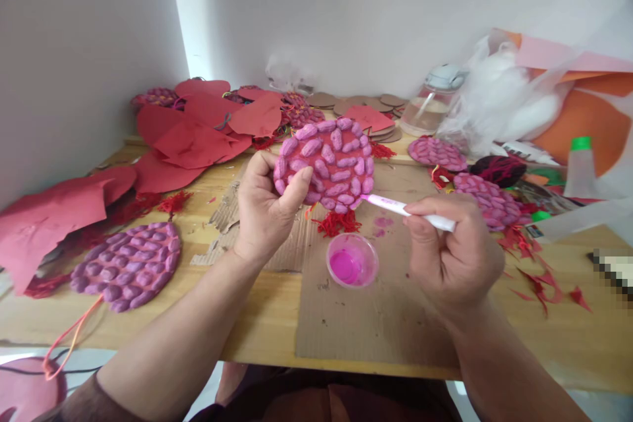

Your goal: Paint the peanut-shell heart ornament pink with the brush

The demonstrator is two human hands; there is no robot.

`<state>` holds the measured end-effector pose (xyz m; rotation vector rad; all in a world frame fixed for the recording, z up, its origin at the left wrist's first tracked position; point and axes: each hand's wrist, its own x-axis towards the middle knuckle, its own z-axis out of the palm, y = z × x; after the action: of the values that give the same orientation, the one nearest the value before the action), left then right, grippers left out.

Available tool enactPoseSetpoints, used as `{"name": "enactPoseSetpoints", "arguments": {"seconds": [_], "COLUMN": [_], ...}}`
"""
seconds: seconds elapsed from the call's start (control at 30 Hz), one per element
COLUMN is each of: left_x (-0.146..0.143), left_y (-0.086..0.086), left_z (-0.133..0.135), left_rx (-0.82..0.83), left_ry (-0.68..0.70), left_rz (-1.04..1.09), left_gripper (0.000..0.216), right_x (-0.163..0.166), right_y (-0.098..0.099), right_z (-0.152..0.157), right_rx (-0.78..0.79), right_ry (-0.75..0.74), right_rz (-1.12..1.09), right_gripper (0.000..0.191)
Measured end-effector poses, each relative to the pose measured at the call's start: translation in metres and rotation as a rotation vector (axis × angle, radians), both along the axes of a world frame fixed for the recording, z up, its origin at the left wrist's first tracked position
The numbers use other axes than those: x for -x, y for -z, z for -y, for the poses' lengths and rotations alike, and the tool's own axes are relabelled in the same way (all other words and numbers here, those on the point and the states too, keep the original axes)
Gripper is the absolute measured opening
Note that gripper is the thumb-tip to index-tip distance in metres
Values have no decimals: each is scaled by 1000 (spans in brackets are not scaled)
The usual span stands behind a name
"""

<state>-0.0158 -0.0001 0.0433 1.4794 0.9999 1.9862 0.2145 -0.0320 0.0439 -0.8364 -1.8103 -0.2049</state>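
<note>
My left hand (270, 204) grips a round red disc (329, 171) covered with purple-pink peanuts, thumb on its face, held upright above the table. A red tassel (339, 223) hangs below it. Between the fingers of my right hand (452, 250) is a white paintbrush (410, 211) or pen-like tool; I cannot tell which. Its pink-stained tip touches the disc's lower right rim, where the peanuts line the edge. Beneath the disc, a clear plastic cup (352, 260) with bright magenta liquid stands on a cardboard sheet (366, 323).
Another peanut-covered disc (131, 264) lies at left, near red paper pieces (182, 125). On the right are more peanut discs (489, 201), a green-capped bottle (581, 165), red paper scraps (548, 287) and a plastic bag (514, 92). A lidded jar (428, 105) stands at the back.
</note>
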Motion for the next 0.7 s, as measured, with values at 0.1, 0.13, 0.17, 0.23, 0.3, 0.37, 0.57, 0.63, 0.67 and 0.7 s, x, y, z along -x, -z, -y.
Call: {"name": "enactPoseSetpoints", "arguments": {"seconds": [0.1, 0.13, 0.17, 0.23, 0.3, 0.37, 0.57, 0.63, 0.67, 0.7], "left_x": [0, 0, 0, 0, 0, 1, 1, 1, 1, 2], "left_y": [-1, -1, 0, 0, 2, 3, 4, 3, 3, 3], "left_z": [-1, -1, -1, -2, -2, -2, -2, -2, -2, -2], "left_rx": [-30, -39, -44, -43, -28, -3, 7, -7, -14, -25], "left_ry": [-8, -9, -8, 3, 18, 35, 50, 35, 19, -2], "left_rz": [2, 4, 6, 8, 13, 27, 47, 24, 9, -7], "left_gripper": [42, 41, 41, 41, 41, 42, 42, 42, 42, 42], "right_x": [0, 0, 0, 0, -1, -2, 0, 1, 1, 1], "right_y": [1, 1, 1, 0, 0, 0, 0, -1, -2, -2], "right_z": [0, 0, 0, 1, 0, 0, 2, 2, 3, 3], "right_rx": [12, 16, 19, 15, 10, 7, 16, -4, -19, -35], "right_ry": [-24, -35, -39, -24, 7, 21, -11, 10, 19, 21], "right_rz": [-9, -5, 2, 17, 17, 6, 2, -15, -32, -53], "right_gripper": [15, 16, 16, 16, 15, 15, 17, 17, 16, 16]}}
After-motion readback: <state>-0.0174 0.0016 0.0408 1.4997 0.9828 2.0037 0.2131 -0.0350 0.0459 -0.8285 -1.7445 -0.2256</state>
